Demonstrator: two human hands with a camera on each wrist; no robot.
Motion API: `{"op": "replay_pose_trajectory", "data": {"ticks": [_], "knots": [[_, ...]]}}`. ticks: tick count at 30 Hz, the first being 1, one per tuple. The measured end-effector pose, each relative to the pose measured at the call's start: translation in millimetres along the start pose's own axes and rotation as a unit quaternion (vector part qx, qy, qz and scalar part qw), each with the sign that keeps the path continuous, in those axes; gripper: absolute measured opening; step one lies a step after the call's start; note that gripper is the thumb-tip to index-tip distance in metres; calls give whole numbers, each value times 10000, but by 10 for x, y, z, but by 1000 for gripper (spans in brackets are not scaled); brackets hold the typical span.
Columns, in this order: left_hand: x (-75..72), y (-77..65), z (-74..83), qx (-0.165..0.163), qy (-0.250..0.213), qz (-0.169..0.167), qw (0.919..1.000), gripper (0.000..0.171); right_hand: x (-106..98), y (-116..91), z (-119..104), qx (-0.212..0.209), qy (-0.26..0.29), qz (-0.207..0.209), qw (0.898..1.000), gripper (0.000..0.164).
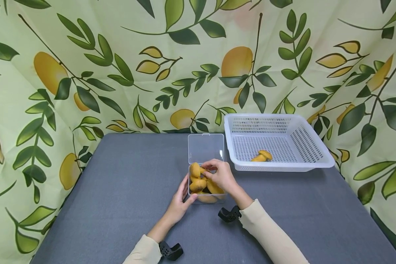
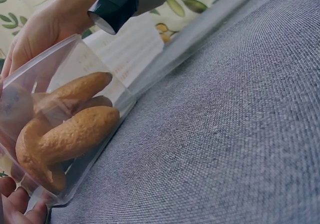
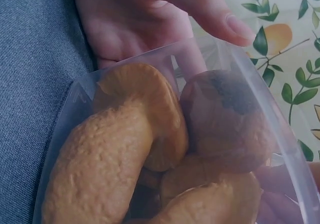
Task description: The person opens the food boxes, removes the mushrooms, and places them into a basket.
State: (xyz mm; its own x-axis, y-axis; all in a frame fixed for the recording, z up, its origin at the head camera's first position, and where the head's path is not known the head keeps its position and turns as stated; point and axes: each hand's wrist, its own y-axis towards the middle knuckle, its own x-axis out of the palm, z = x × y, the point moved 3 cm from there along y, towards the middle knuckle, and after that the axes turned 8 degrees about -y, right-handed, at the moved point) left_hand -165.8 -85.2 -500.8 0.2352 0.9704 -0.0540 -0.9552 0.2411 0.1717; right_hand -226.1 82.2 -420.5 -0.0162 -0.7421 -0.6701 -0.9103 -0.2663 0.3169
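A clear plastic box [image 1: 225, 200] with its lid [image 1: 206, 146] tipped back stands on the table, filled with several yellow-brown mushrooms [image 1: 198, 185]. My left hand [image 1: 178, 203] grips the box at its left side, thumb over the near rim. From the right, my right hand [image 1: 222, 175] reaches over the box with thumb and fingers bent about a mushroom at its top; their exact contact is partly hidden. Through the clear wall, a thick-stemmed mushroom [image 2: 75, 136] lies along the bottom in the left wrist view. The right wrist view shows another mushroom [image 3: 100, 169] close up.
A white perforated basket [image 1: 283, 167] stands at the back right, beyond the box, with a mushroom [image 1: 262, 156] inside. Grey cloth covers the table [image 1: 125, 190]. A leaf-and-fruit patterned curtain [image 1: 198, 73] hangs behind it and along the sides.
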Motion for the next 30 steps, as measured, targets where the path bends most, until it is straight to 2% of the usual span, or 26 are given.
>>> {"op": "replay_pose_trajectory", "data": {"ticks": [8,13,16,21,25,27,30], "knots": [[10,-5,9,9,45,-8,10000,74,-5,-18,-25,-394,-324,31,9987,23],[18,-2,29,46,5,-6,10000,74,-27,-40,-24,-402,-326,74,9986,22],[21,-4,42,120,-67,31,9999,74,-52,-45,-17,-259,-75,15,9996,24],[18,-6,51,550,-170,149,9982,75,-121,-47,-17,-31,319,-130,9994,27],[23,1,48,962,-219,134,9950,70,-201,-53,-45,-116,458,-176,9987,26],[27,0,46,1026,-197,101,9945,67,-240,-59,-65,-162,512,-189,9984,26],[31,-6,47,953,-178,47,9953,65,-285,-65,-87,-215,578,-219,9979,27]]}}
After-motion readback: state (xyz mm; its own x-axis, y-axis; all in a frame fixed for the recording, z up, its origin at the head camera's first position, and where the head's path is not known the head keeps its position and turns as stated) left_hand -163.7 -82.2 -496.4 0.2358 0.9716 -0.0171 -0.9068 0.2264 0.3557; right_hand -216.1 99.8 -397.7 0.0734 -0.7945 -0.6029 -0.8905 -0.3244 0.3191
